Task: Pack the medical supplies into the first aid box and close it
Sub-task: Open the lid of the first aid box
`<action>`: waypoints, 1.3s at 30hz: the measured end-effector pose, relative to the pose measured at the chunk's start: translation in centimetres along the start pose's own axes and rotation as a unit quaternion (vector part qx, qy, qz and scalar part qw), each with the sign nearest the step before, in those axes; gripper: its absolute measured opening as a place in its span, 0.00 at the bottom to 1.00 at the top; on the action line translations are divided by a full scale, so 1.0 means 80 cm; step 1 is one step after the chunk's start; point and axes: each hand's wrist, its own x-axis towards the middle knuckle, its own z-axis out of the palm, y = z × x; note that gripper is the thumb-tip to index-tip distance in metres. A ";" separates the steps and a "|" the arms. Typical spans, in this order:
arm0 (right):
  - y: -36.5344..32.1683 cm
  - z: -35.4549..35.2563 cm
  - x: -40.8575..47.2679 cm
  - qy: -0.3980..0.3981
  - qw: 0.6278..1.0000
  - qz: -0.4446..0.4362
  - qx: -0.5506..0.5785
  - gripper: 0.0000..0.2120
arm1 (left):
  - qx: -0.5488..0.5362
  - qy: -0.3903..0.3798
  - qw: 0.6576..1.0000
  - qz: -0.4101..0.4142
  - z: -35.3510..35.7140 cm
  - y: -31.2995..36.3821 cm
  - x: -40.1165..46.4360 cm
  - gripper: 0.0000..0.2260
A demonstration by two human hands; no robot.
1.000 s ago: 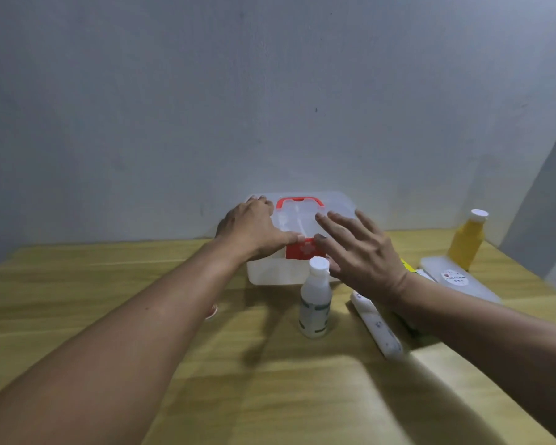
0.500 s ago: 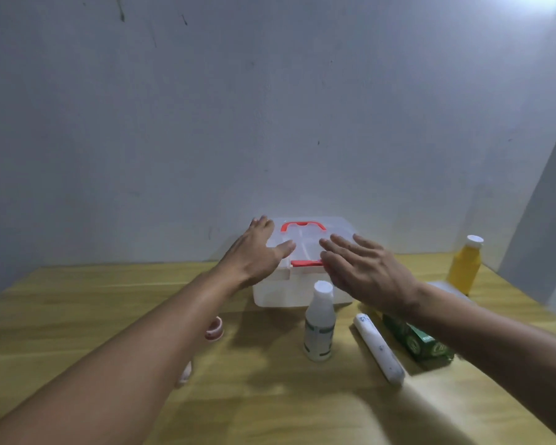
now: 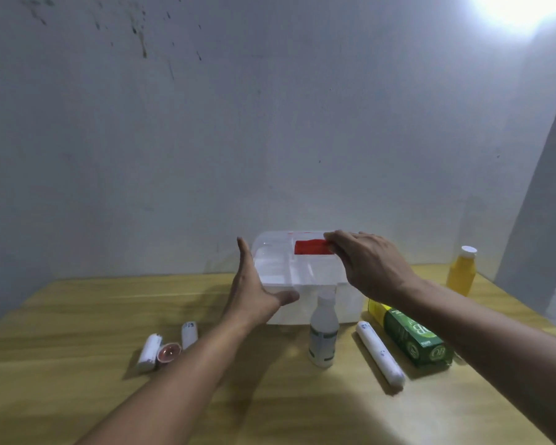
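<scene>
1. Far left on my wooden desk [image 3: 77, 316] lie two small white rolls [image 3: 149, 352] with a round pink tape [image 3: 169, 352] between them.
2. My left hand [image 3: 254, 293] is spread flat, grip wide apart, its palm against the left wall of the first aid box [image 3: 276, 271].
3. The box is translucent white plastic, rounded at the corners; its lid is tilted up.
4. A white plastic bottle [image 3: 323, 332] stands upright before it.
5. My right hand [image 3: 366, 264] has its grip pinched together on the red latch [image 3: 310, 247].
6. Rightward: a white cylinder [image 3: 379, 356], a glossy green carton [image 3: 414, 338], and a yellow bottle [image 3: 462, 273].
</scene>
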 end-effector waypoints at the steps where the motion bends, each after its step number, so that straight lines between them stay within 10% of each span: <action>1: 0.000 -0.004 0.006 0.004 1.000 0.011 0.004 0.10 | 0.000 -0.002 1.000 0.003 -0.001 0.003 -0.002 0.60; 11: 0.020 -0.017 0.080 0.043 0.985 0.114 0.120 0.10 | 0.281 0.039 0.959 -0.011 0.001 0.028 0.015 0.33; 16: 0.032 -0.011 0.114 0.068 0.976 0.144 0.146 0.12 | 0.326 0.107 0.932 0.120 0.001 0.051 0.025 0.17; 23: 0.047 0.024 0.142 0.069 0.979 0.159 0.108 0.13 | 0.411 -0.162 0.897 0.024 0.005 0.021 0.062 0.35; 39: 0.074 0.023 0.092 -0.072 0.981 0.165 0.071 0.23 | 0.403 -0.146 0.903 0.011 0.007 0.030 0.063 0.39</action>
